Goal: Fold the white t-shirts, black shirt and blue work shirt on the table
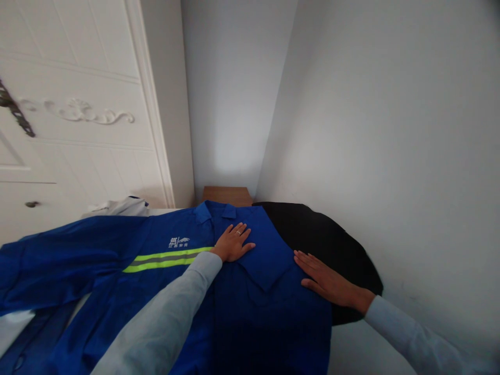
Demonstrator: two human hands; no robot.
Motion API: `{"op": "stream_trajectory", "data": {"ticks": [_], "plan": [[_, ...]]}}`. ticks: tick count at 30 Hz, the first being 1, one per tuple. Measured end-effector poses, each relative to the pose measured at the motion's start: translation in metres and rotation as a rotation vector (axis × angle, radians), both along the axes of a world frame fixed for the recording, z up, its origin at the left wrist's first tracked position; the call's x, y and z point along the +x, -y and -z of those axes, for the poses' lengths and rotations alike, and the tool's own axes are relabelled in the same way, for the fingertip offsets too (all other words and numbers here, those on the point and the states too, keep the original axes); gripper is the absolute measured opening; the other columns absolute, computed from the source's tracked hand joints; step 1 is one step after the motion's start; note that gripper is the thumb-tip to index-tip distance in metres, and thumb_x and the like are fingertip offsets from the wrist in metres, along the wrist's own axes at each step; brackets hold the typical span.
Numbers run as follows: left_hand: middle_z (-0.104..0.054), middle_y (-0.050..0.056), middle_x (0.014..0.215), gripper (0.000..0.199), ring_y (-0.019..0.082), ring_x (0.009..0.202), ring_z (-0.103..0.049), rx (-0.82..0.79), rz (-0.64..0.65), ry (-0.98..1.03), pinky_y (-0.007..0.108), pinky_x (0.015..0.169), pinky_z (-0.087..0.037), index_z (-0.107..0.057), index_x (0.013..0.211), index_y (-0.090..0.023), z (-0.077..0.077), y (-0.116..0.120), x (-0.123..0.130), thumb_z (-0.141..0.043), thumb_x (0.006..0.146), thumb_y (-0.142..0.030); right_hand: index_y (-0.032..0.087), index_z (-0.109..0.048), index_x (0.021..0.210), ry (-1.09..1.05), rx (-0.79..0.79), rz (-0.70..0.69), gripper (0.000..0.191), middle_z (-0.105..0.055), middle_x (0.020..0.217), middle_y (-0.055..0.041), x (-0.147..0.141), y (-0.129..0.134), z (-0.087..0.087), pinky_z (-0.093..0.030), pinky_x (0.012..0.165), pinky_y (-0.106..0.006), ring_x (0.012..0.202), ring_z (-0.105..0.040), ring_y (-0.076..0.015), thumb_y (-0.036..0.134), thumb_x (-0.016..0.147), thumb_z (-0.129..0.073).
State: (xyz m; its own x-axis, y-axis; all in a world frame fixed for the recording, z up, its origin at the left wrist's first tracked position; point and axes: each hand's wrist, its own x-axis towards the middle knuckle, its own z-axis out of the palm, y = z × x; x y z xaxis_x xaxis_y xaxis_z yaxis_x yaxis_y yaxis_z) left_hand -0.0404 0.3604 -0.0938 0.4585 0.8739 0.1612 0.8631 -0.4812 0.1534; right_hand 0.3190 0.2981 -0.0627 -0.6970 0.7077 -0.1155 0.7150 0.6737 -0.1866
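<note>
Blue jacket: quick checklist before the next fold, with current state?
1. Left hand flat on the blue jacket: ok.
2. Right hand at the edge of the folded-over side: ok.
3. Sleeve on the left folded in: not ok, stretched outward.
4. Stripe fully visible: not ok, the left arm crosses near it and the fold lies beyond.
5. Back free of creases: cannot tell, hidden underneath.

Pale grey walls point(371, 114) meet in a dim corner point(278, 94) behind what looks like a brown wooden stand point(227, 195), beside a white, scroll-decorated cabinet point(101, 65).
</note>
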Motion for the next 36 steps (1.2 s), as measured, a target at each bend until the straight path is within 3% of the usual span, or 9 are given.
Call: {"op": "stream_trajectory", "data": {"ticks": [6,28,36], "plan": [[-0.032,0.014,0.16,0.077,0.029,0.151,-0.025,-0.016,-0.008,-0.021,0.05,0.123,-0.019,-0.039,0.154,-0.016,-0.003,0.001,0.001,-0.021,0.099,-0.067,0.016,-0.028,0.158,0.044,-0.006,0.038,0.073,-0.017,0.164,-0.0096,0.001,0.003,0.0,-0.016,0.128,-0.051,0.154,-0.017,-0.0251,0.061,0.101,-0.032],[-0.034,0.014,0.16,0.075,0.03,0.151,-0.026,-0.01,-0.01,0.01,0.052,0.122,-0.02,-0.041,0.153,-0.018,0.0,-0.001,0.001,-0.025,0.098,-0.067,0.021,-0.032,0.157,0.015,-0.015,0.078,0.07,-0.019,0.164,-0.0081,0.006,0.011,0.0,-0.015,0.128,-0.053,0.154,-0.019,-0.0254,0.062,0.1,-0.033],[-0.031,0.014,0.161,0.077,0.029,0.152,-0.024,-0.025,-0.017,-0.039,0.05,0.123,-0.019,-0.038,0.154,-0.015,-0.006,0.003,0.002,-0.021,0.099,-0.066,0.021,-0.032,0.157,-0.01,-0.006,0.075,0.07,-0.019,0.164,-0.0083,0.006,0.012,0.001,-0.016,0.128,-0.053,0.154,-0.019,-0.0255,0.062,0.1,-0.033]]}}
